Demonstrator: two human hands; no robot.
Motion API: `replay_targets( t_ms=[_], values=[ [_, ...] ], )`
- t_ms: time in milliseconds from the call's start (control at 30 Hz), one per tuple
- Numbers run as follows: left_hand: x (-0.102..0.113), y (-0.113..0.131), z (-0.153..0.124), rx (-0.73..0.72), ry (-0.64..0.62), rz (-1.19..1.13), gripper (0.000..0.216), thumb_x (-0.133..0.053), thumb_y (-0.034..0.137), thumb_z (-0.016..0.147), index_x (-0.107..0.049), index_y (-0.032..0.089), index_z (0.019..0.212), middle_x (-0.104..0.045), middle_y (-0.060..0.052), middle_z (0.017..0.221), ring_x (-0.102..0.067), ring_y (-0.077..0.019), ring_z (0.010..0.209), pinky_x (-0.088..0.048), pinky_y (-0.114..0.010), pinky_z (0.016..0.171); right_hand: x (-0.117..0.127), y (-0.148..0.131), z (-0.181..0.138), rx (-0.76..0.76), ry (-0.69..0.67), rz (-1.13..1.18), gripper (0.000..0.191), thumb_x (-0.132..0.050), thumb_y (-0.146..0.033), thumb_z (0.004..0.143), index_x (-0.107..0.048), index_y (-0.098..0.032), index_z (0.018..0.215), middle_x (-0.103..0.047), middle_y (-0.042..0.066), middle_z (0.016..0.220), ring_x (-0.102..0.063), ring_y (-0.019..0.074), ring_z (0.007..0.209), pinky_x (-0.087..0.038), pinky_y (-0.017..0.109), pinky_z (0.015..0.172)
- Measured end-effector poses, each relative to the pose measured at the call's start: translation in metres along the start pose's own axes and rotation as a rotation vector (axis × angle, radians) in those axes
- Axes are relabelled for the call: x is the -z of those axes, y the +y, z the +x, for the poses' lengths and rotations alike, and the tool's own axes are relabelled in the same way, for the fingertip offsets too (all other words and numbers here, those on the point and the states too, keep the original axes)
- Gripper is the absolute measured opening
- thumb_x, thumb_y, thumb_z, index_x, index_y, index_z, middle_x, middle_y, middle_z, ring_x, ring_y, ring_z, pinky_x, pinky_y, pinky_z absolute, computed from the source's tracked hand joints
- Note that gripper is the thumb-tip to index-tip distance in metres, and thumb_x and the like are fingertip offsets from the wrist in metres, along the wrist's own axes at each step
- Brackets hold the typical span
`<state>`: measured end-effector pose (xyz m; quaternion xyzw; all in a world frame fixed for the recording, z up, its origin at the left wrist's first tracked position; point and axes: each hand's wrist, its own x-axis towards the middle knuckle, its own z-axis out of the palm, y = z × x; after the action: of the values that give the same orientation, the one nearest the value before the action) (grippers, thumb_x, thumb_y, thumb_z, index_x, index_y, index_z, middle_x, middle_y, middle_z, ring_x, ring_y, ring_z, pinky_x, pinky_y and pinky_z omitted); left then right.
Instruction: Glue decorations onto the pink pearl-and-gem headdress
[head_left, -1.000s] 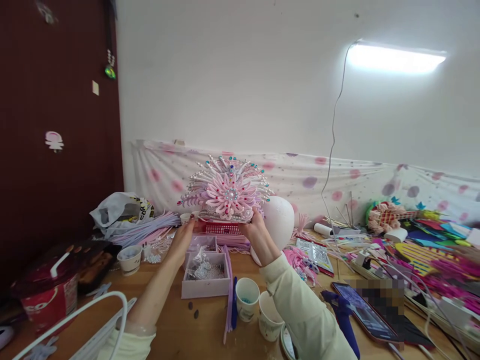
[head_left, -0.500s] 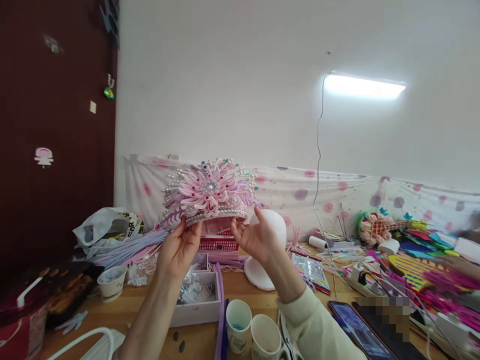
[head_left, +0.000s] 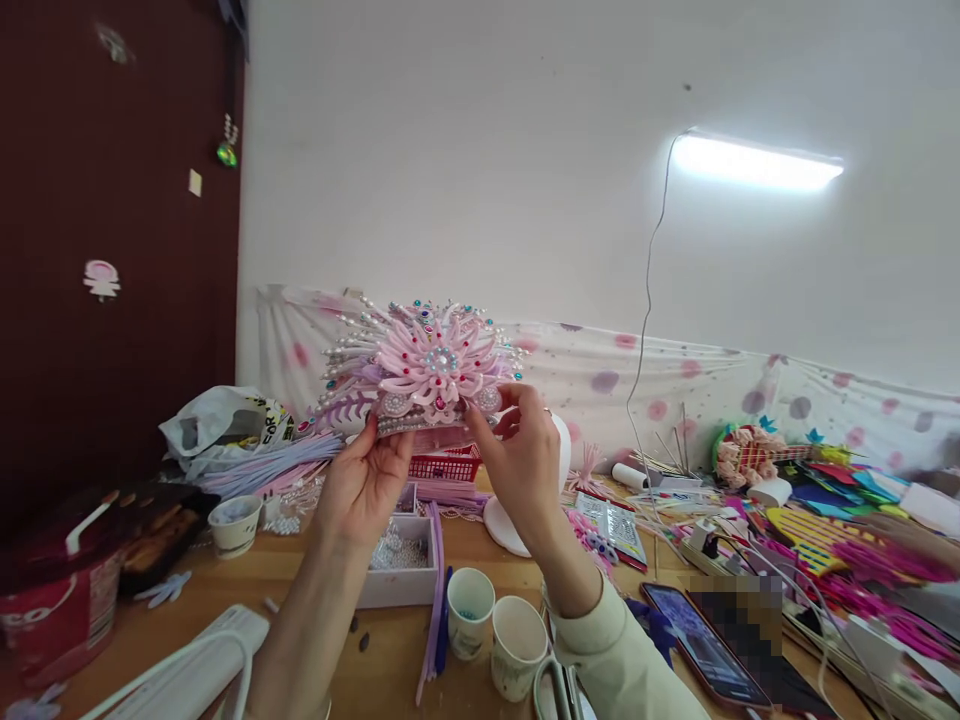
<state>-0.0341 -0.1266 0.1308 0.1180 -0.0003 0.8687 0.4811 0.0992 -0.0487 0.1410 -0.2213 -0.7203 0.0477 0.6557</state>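
Observation:
I hold a pink flower crown (head_left: 424, 368) with pearl-tipped spikes and coloured gems up in front of me, above the table. My left hand (head_left: 365, 487) grips its lower left rim from below, fingers curled on it. My right hand (head_left: 519, 458) pinches the lower right rim, thumb and fingertips closed on the band. Just behind the crown sit a red mesh basket (head_left: 445, 467) and a white foam head form (head_left: 504, 519), partly hidden by my right hand.
On the wooden table (head_left: 315, 640) lie a white box of beads (head_left: 401, 567), two paper cups (head_left: 495, 632), scissors, a phone (head_left: 697, 650), a power strip, pipe cleaners, and colourful foam sheets (head_left: 847, 520) at right. A red pot (head_left: 56, 600) stands at left.
The crown went from resting low by the red basket to being lifted up and held nearer me. My right hand shifted its grip onto the right rim.

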Motion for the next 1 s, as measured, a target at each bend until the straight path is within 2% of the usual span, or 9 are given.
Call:
replay_targets(
  t_ms=[167,333,467,567,767,900,1000],
  values=[
    [0.007,-0.007,-0.005,0.008,0.071,0.028,0.047,-0.026,0.01,0.103,-0.051,0.019,0.142,-0.079,-0.01,0.104,-0.077,-0.0173,0.081,-0.064,-0.029,0.078,0.006,0.019,-0.01,0.023,-0.018,-0.062,0.013,-0.064,-0.032,0.084,-0.062,-0.021,0.09,-0.059,-0.002,0.07,-0.055,0.0128,0.058,-0.039,0.025,0.057],
    [0.014,-0.013,-0.008,0.012,0.12,0.05,0.046,-0.03,0.006,0.101,-0.057,0.02,0.135,-0.08,-0.006,0.09,-0.077,-0.0157,0.073,-0.063,-0.029,0.077,0.013,0.04,-0.019,0.097,-0.02,-0.014,0.011,-0.064,-0.028,0.084,-0.067,-0.02,0.089,-0.058,-0.003,0.065,-0.054,0.011,0.056,-0.044,0.023,0.056],
    [0.028,-0.015,-0.008,0.033,0.08,0.018,0.047,-0.028,0.007,0.101,-0.056,0.02,0.136,-0.081,-0.007,0.091,-0.077,-0.0172,0.079,-0.063,-0.028,0.076,0.014,0.049,-0.028,0.17,-0.012,0.038,0.015,-0.062,-0.023,0.085,-0.069,-0.02,0.099,-0.06,-0.003,0.068,-0.056,0.0106,0.058,-0.049,0.023,0.058],
    [0.049,-0.015,-0.005,0.046,0.031,0.002,0.049,-0.026,0.008,0.101,-0.056,0.021,0.138,-0.081,-0.008,0.094,-0.077,-0.0174,0.078,-0.063,-0.028,0.075,0.014,0.05,-0.035,0.229,0.002,0.047,0.016,-0.062,-0.018,0.084,-0.067,-0.021,0.098,-0.062,-0.003,0.07,-0.057,0.011,0.059,-0.049,0.023,0.057],
    [0.088,-0.015,-0.007,0.071,0.012,-0.041,0.055,-0.021,0.008,0.1,-0.064,0.023,0.13,-0.081,-0.007,0.085,-0.077,-0.018,0.078,-0.063,-0.027,0.07,0.017,0.05,-0.054,0.34,-0.038,0.035,0.016,-0.059,-0.011,0.082,-0.063,-0.021,0.094,-0.06,-0.002,0.07,-0.055,0.0116,0.059,-0.047,0.024,0.055],
    [0.099,-0.015,-0.011,0.102,-0.027,0.012,0.058,-0.02,0.008,0.099,-0.063,0.028,0.132,-0.081,-0.006,0.084,-0.077,-0.0178,0.074,-0.062,-0.026,0.065,0.019,0.052,-0.059,0.348,-0.075,0.025,0.013,-0.059,-0.01,0.082,-0.06,-0.022,0.086,-0.06,-0.001,0.07,-0.055,0.0129,0.062,-0.047,0.024,0.056],
    [0.101,-0.014,-0.012,0.104,-0.034,0.019,0.059,-0.019,0.008,0.099,-0.06,0.028,0.136,-0.081,-0.006,0.085,-0.077,-0.0182,0.075,-0.062,-0.026,0.067,0.02,0.055,-0.06,0.326,-0.088,0.067,0.013,-0.062,-0.011,0.083,-0.062,-0.021,0.092,-0.062,-0.001,0.073,-0.056,0.0122,0.06,-0.048,0.023,0.055]
  ],
)
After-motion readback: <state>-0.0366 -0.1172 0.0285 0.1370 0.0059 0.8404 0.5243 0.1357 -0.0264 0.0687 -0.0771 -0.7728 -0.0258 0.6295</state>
